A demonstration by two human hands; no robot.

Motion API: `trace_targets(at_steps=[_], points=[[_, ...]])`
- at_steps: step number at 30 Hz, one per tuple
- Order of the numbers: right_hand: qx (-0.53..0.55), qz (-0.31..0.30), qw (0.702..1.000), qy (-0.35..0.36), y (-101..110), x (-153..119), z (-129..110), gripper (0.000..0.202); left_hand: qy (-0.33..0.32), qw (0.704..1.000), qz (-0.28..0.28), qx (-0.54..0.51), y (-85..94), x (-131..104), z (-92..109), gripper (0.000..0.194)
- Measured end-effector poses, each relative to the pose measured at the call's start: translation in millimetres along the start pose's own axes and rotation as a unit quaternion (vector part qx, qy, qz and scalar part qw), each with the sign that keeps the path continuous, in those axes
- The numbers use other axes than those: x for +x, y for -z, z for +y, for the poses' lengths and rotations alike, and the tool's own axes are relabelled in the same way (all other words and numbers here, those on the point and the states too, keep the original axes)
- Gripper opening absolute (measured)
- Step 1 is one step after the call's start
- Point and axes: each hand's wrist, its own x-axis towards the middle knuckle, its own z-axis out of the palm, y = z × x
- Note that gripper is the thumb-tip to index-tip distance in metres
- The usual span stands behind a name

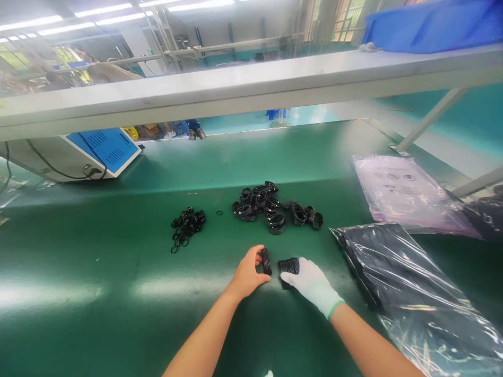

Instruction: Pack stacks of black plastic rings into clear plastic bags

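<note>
Leftmost, a blue-panelled machine (pixel 104 151) is set at the far edge of the green work surface (pixel 98 272). Next, a heap of small black rings (pixel 187 226) is laid out, then a pile of larger black bands (pixel 271 207), both well beyond the hands with nothing lying between. A black band stack (pixel 266 261) is pinched in the bare left hand (pixel 247 275). A second black stack (pixel 288 267) is gripped by the gloved right hand (pixel 312 285). Rightward, a dark plastic bag (pixel 396 283) and a pink bag (pixel 404 193) are noted.
</note>
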Motion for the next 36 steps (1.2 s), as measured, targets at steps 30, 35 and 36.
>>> trace_targets(at_steps=[30,35,36], points=[[0.005,0.013,0.998,-0.068,-9,-4,-13,0.050,0.039,0.961,0.053,0.270,3.6,111,59,0.036],[0.006,0.014,0.997,-0.071,-11,-4,-15,0.052,-0.031,0.954,-0.046,0.295,25.9,102,48,0.035],[0.008,0.015,0.998,-0.066,-12,-3,-14,0.052,-0.049,0.950,-0.070,0.302,32.2,88,40,0.035]])
